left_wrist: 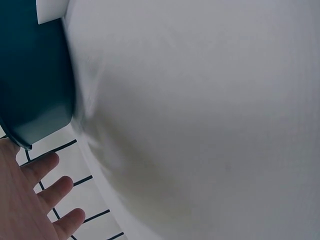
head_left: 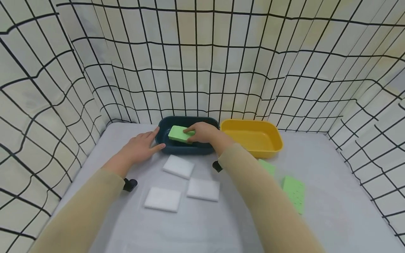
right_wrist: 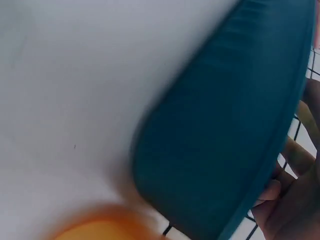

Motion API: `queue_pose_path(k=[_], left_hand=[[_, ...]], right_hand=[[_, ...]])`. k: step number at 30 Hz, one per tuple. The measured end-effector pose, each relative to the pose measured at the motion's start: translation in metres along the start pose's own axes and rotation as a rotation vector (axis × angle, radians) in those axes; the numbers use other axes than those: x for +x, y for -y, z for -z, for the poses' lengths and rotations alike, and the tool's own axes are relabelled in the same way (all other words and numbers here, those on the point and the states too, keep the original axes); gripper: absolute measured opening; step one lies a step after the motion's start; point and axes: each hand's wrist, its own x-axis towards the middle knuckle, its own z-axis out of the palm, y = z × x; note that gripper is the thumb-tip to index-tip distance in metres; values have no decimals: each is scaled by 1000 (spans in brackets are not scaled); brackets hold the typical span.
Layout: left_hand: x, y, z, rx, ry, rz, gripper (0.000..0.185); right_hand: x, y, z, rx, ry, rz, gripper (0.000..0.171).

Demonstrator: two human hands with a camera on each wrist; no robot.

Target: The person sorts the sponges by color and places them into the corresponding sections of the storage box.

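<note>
The table [head_left: 332, 211], draped in pale cloth, is walled by grid-patterned fabric left, right and far. At its far edge a dark teal tub [head_left: 186, 149] sits just left of a yellow tub [head_left: 269, 147]. Both sleeved arms stretch forward. The left hand [head_left: 139, 147] lies flat, fingers straight, against the teal tub's left rim. The right hand [head_left: 202, 133] pinches a green sponge [head_left: 178, 133] over that tub. Three white sponges [head_left: 178, 167] lie nearer, two green ones [head_left: 294, 189] to the right

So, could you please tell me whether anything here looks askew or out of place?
Nothing is spilled or damaged. The green sponge held by the right hand sits tilted over the dark blue tub; three white sponges lie loosely scattered.
</note>
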Motion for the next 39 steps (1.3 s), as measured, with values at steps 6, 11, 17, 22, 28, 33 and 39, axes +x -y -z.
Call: queue_pose_path(k=[6,11,17,22,28,33,39], left_hand=[[1,-2,1,11,17,17,96],[0,-2,1,16,15,15,100],[0,-4,2,19,10,-1,102],[0,-4,2,31,13,5,101],[0,-4,3,25,16,9,95],[-2,-5,3,24,14,8,98],[-2,-5,4,25,21,14,101]], right_hand=[[6,11,-7,11,-3,-28,52],[11,20,-12,22,-4,-31,52],[14,25,-14,24,-6,-9,56],[13,25,-14,38,-30,4,57],[6,19,-8,80,-66,16,58],[-1,13,-3,98,-94,28,59],[-7,8,4,67,-116,55,60]])
